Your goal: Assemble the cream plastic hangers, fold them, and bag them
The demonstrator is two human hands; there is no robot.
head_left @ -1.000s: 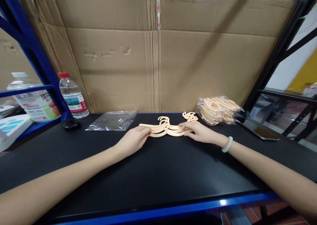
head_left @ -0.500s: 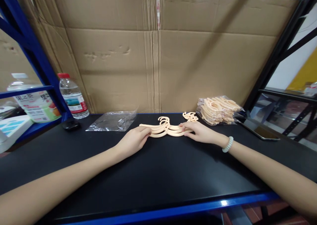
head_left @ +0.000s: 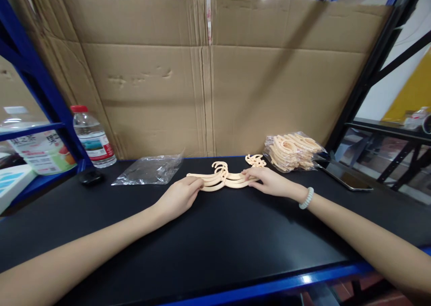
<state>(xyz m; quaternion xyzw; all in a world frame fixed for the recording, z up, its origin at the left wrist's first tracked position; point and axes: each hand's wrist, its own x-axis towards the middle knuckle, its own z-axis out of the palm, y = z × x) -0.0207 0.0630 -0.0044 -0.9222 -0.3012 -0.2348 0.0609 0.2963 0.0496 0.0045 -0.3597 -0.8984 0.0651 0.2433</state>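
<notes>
A small stack of peach plastic hangers [head_left: 222,179] lies flat on the black tabletop [head_left: 215,234]. My left hand [head_left: 180,195] has its fingers curled round the stack's left end. My right hand [head_left: 267,181], with a pale bead bracelet on the wrist, pinches the stack's right end. One more loose hanger [head_left: 255,160] rests just behind my right hand. A clear bag full of the same hangers [head_left: 292,150] sits further back on the right.
An empty clear plastic bag [head_left: 148,170] lies at the back left. A water bottle [head_left: 91,137] and a small black object [head_left: 89,177] stand near the blue rack post. Cardboard [head_left: 208,77] walls off the back. A phone or tablet [head_left: 345,178] lies at right.
My hands stay on the two ends of the hanger stack. The view has shifted slightly, so everything sits a little further left and lower.
</notes>
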